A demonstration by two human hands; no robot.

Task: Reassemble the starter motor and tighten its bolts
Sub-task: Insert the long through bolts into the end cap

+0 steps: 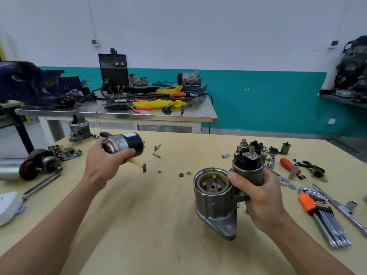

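- Starter motor (215,207) is in two parts, both held up over the near half of the counter (158,231): grey housing (206,203) on the right, motor can (127,143) on the left.
- Being cast metal and steel, both parts should be heavy and rigid, and their smooth skins may be greasy. The safest hold is probably round the cylinders, never by the terminals or the lead.
- The housing's open end faces up, showing a pale toothed ring and three pins round a centre hole. A mounting ear with a hole points toward the near edge.
- The switch cylinder (248,169) stands beside it, with a black cap and copper studs on top.
- The can is silver and black and blurred. A yellow-sleeved lead (136,162) hangs from it.
- The right hand (262,197) wraps the switch cylinder, its thumb at the housing rim.
- The left hand (103,161) grips the can's end.
- Loose screws (157,150) and two washers (184,174) lie on the counter between the hands.
- Hex keys (325,221) and a red-handled screwdriver (288,165) lie on the right, and a spare armature (37,165) on the far left.
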